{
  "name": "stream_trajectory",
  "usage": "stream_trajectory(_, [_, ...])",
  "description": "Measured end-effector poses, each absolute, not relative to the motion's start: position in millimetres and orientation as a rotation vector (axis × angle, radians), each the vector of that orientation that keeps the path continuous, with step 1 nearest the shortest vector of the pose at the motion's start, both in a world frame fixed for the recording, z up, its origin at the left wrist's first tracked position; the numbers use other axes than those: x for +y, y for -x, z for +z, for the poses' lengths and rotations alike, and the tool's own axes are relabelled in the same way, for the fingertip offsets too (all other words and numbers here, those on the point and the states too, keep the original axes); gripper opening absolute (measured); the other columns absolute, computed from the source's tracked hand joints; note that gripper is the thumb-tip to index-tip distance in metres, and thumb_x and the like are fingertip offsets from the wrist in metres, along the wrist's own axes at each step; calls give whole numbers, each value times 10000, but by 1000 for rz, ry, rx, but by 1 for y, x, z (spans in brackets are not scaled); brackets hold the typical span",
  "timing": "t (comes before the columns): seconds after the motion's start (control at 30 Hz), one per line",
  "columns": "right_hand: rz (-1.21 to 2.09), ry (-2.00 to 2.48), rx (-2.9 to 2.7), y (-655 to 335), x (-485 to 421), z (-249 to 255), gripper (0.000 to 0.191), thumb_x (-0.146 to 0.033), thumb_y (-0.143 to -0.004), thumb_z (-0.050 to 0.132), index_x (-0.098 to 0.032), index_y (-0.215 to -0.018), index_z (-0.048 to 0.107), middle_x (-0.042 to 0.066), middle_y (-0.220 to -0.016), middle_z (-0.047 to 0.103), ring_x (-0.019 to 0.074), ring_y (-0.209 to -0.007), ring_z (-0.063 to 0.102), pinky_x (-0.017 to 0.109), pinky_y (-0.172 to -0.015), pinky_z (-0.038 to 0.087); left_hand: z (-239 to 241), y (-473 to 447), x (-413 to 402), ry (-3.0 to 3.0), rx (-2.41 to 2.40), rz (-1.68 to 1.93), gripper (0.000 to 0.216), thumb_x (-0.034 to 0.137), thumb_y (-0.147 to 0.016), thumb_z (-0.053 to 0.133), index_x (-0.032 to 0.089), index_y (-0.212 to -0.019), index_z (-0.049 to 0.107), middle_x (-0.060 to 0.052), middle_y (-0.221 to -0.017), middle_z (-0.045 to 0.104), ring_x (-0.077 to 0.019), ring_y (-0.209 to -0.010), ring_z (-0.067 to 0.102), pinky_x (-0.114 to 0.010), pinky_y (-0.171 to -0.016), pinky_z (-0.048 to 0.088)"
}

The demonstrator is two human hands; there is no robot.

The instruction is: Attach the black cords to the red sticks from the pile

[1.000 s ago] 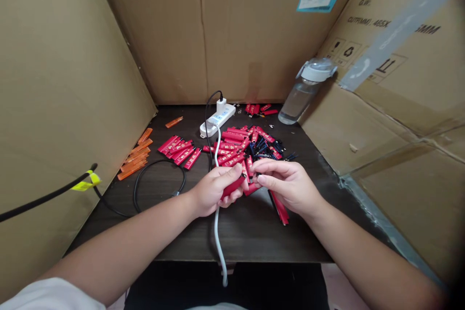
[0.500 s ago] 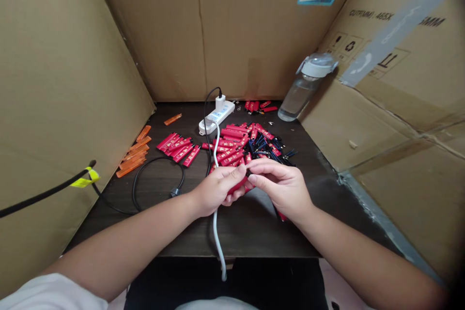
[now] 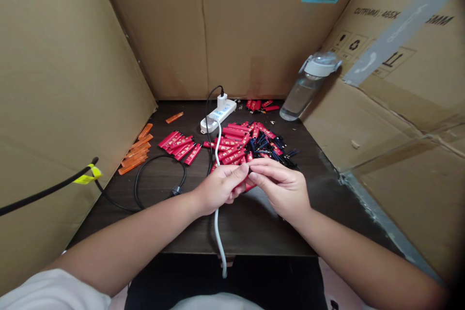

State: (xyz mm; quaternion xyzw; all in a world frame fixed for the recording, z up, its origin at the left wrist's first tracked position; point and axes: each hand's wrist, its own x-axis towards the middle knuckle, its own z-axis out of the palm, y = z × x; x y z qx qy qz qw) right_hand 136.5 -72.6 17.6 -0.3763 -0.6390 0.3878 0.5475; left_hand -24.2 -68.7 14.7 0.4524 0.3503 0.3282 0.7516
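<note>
My left hand (image 3: 221, 186) is closed around a red lighter (image 3: 240, 185), most of it hidden by my fingers. The thumb lies along the top. My right hand (image 3: 281, 186) meets it at fingertip level, pinching a small black part (image 3: 250, 171) at the lighter's end. Whether that part is fixed to the red body, I cannot tell. Just beyond my hands spreads a pile of red lighters (image 3: 232, 147) with gold print. Thin black and blue pieces (image 3: 263, 145) lie loose on the pile's right side.
Left of the pile is a group of red lighters (image 3: 178, 146), then orange strips (image 3: 136, 155). Behind stand a white power strip (image 3: 218, 117) and a water bottle (image 3: 305, 89). A white cable (image 3: 218, 232) runs under my left wrist; a black cable (image 3: 136, 189) loops left. Cardboard walls (image 3: 174, 34) enclose the table.
The view has shifted slightly. Both hands keep nearly the same pose, with less of the held lighter showing. A red piece visible below my right hand before no longer shows.
</note>
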Motion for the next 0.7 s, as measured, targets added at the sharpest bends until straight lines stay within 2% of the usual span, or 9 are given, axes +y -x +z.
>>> stream_trajectory(0.13, [890, 887, -1563, -136, -73, 18, 113, -213, -773, 716, -281, -844, 773, 49, -924, 729, 205, -825, 680, 351, -683, 606, 14, 25, -69, -957, 762, 726, 494, 621, -810, 538, 130, -753, 539, 55, -546, 386, -25, -412, 279, -159, -388, 154])
stream_trajectory(0.37, [829, 840, -1623, -135, -76, 16, 198, -159, -796, 680, -300, -909, 762, 46, -963, 718, 171, -734, 673, 321, -619, 586, 13, 24, -69, -880, 740, 784, 472, 587, -807, 574, 141, -681, 489, 58, -506, 401, -15, -379, 271, -148, -364, 145])
stream_trajectory(0.7, [830, 786, -1667, -130, -75, 9, 208, -190, -856, 609, -277, -993, 739, 79, -983, 681, 204, -872, 649, 356, -728, 574, 9, 19, -71, -927, 846, 959, 510, 619, -759, 609, 141, -631, 483, 65, -463, 391, -19, -343, 289, -144, -317, 181])
